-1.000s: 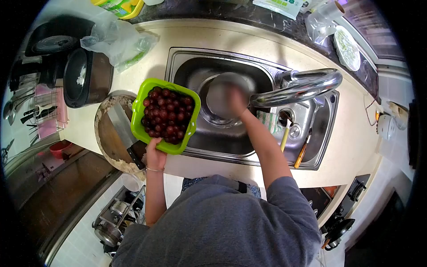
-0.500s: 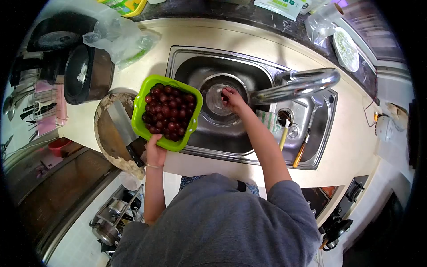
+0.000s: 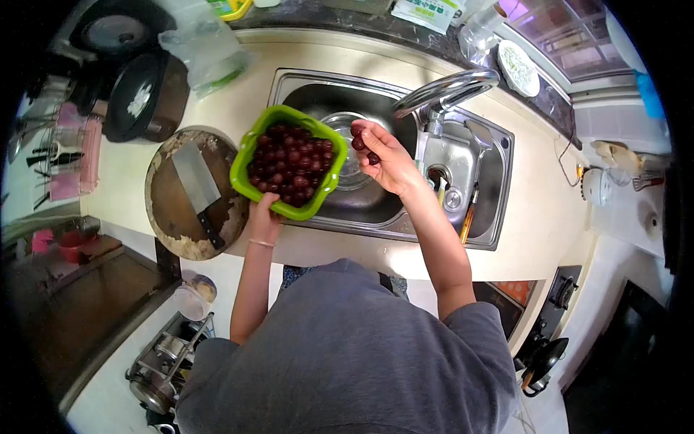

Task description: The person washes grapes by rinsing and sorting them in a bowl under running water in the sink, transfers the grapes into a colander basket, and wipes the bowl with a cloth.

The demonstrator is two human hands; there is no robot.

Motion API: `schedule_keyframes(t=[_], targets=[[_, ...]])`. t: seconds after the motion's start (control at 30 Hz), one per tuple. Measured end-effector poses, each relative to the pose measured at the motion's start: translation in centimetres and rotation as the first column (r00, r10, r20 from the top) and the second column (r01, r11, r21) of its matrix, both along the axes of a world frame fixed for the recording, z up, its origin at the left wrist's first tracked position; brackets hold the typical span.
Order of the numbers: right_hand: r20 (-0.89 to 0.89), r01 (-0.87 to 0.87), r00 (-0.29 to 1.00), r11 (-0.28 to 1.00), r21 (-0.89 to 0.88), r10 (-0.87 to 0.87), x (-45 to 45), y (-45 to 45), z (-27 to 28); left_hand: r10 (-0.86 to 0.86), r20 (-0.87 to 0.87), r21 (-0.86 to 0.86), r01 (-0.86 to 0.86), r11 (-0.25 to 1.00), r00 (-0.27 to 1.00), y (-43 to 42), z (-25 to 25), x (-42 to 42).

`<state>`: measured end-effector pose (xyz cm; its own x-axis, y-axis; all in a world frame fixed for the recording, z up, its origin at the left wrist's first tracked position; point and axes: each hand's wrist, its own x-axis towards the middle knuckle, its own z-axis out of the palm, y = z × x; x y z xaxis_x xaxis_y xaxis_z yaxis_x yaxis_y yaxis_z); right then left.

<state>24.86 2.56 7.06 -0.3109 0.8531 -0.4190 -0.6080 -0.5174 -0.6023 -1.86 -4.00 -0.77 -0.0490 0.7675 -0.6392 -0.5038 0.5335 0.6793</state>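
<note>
My left hand (image 3: 265, 210) grips the near rim of a green basket (image 3: 242, 170), which is heaped with dark red grapes (image 3: 289, 160). The basket is held over the left edge of the sink (image 3: 361, 215). My right hand (image 3: 387, 155) is raised over the basin, its fingers closed round a few grapes (image 3: 358, 139). Beneath and between the hands, a round clear bowl (image 3: 350, 173) lies in the sink, partly covered by the basket.
A round chopping board (image 3: 163, 195) with a cleaver (image 3: 195, 176) lies left of the basket. Behind it stand a black pot (image 3: 155, 108) and a plastic bag (image 3: 206, 61). The faucet (image 3: 452, 88) arches behind my right hand. A spatula (image 3: 478, 134) lies in the small basin.
My right hand has lifted out of the sink with grapes in its fingers and moved near the basket. The view has turned, and the faucet now appears swung back from the main basin.
</note>
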Motion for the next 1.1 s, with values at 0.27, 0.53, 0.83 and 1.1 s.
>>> schedule_keyframes(t=[0.27,0.53,0.83,1.1], targets=[[0.643,-0.343,0.751,0.92,0.191,0.147,-2.9,-0.3,5.1,-0.011,0.155,0.048,0.004,0.999,0.988,-1.6,1.5,3.2],[-0.289,-0.029,0.957,0.984,-0.177,-0.024,1.5,-2.3,5.6,0.0,0.211,0.038,-0.008,0.999,0.977,-1.6,2.0,1.6],[0.077,-0.103,0.994,0.946,0.308,0.083,0.0,-5.5,9.5,0.0,0.154,0.046,-0.007,0.999,0.988,-2.6,1.5,-1.0],[0.204,-0.208,0.971,0.858,0.47,0.124,-1.4,-6.2,11.1,0.061,0.191,0.05,-0.072,0.996,0.98,-4.3,4.1,-3.9]])
